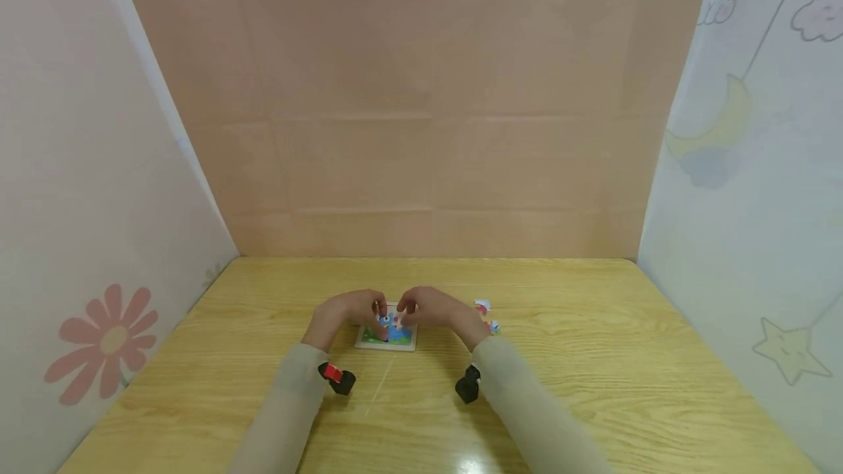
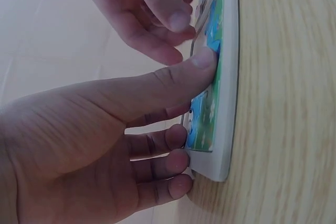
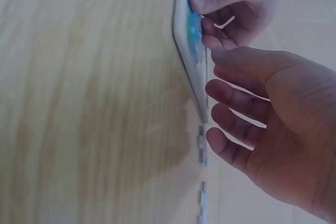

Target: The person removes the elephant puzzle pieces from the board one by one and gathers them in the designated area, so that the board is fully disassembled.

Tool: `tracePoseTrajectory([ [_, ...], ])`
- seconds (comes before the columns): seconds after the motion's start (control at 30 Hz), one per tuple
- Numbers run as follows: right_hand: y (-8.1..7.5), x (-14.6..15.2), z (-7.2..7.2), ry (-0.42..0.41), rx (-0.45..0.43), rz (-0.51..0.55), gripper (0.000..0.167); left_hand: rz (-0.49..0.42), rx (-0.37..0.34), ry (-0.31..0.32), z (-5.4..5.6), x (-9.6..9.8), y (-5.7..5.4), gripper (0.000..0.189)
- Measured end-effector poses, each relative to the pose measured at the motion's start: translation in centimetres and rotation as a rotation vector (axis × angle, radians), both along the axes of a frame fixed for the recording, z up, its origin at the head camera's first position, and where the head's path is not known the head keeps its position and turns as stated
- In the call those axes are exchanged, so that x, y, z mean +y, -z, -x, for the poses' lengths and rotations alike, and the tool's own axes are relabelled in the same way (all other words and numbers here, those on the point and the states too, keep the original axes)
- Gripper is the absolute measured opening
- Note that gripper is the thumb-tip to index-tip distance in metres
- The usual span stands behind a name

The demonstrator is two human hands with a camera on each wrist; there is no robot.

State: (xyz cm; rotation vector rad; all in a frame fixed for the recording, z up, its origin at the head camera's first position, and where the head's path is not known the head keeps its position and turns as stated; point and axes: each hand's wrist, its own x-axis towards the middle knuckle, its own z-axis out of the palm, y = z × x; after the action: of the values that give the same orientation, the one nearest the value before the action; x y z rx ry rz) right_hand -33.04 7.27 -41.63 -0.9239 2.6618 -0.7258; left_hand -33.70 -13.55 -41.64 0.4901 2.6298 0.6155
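A small jigsaw puzzle board (image 1: 385, 347) with a pale frame and a blue, green and white picture lies flat on the table between both hands. My left hand (image 1: 349, 309) is at its left side. The left thumb (image 2: 202, 61) presses down on the picture, while the other fingers (image 2: 176, 135) rest loosely along the board's far edge. Over the board's right part is my right hand (image 1: 431, 307), fingers bent loosely and thumb apart from them. In the right wrist view nothing shows between the right fingers (image 3: 223, 90).
Loose puzzle pieces (image 1: 483, 306) in red, white and blue lie on the wooden table (image 1: 579, 357), right of the board and partly behind the right wrist. A brown covered wall (image 1: 431, 130) stands at the table's back, with patterned walls on both sides.
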Motion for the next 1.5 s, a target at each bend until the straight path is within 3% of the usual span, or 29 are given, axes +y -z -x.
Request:
tracePoseTrajectory([
  [0.23, 0.7, -0.9, 0.1, -0.034, 0.036, -0.007, 0.028, -0.003, 0.009, 0.012, 0.0, 0.0, -0.1, 0.040],
  [0.53, 0.7, -1.4, 0.0, -0.029, -0.020, -0.012, 0.039, 0.016, 0.014, -0.005, -0.5, 0.4, -0.4, 0.041],
  [0.87, 0.8, -1.7, 0.0, -0.013, -0.030, 0.030, 0.036, 0.025, 0.023, -0.013, -0.7, 0.4, -0.2, 0.043],
  [1.3, 0.6, -1.4, -0.1, 0.048, 0.128, 0.138, 0.014, 0.024, 0.016, -0.019, -0.6, 0.4, -0.2, 0.041],
  [1.5, 0.2, -1.0, -0.2, 0.076, 0.080, 0.174, 0.010, 0.024, 0.009, -0.034, -0.5, 0.2, -0.2, 0.040],
])
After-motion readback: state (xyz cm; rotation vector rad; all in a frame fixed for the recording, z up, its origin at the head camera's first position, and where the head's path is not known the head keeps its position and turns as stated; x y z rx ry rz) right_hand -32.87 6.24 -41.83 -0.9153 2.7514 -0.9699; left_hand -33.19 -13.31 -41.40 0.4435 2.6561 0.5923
